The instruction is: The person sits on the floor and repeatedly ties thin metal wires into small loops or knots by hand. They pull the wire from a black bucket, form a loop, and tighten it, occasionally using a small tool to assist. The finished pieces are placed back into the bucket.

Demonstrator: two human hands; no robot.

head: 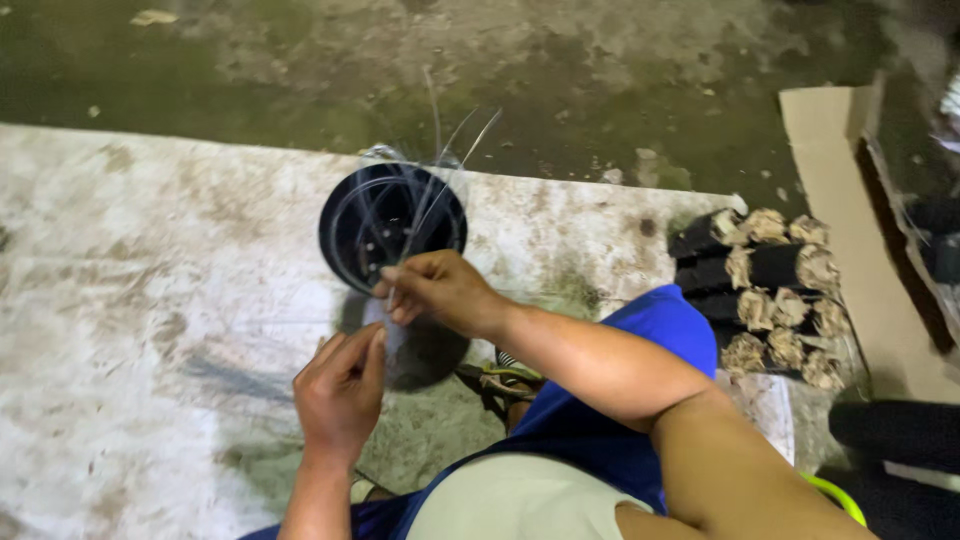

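Observation:
My right hand [440, 290] pinches a bundle of thin clear strands [440, 165] that fan up and away over a black round pot [392, 228]. My left hand [340, 390] is just below it, fingers closed on the lower end of the same strands, beside the pot's dark lower part. The pot stands on a stained pale mat [150, 300]. My blue-clad knee [640, 330] is to the right of the pot.
A stack of short black rolls with straw-coloured fibre ends [770, 295] lies to the right. A cardboard sheet [850, 200] lies beyond them. Dark wet ground [300, 70] runs along the top. A yellow-green hose piece [835, 495] shows at lower right.

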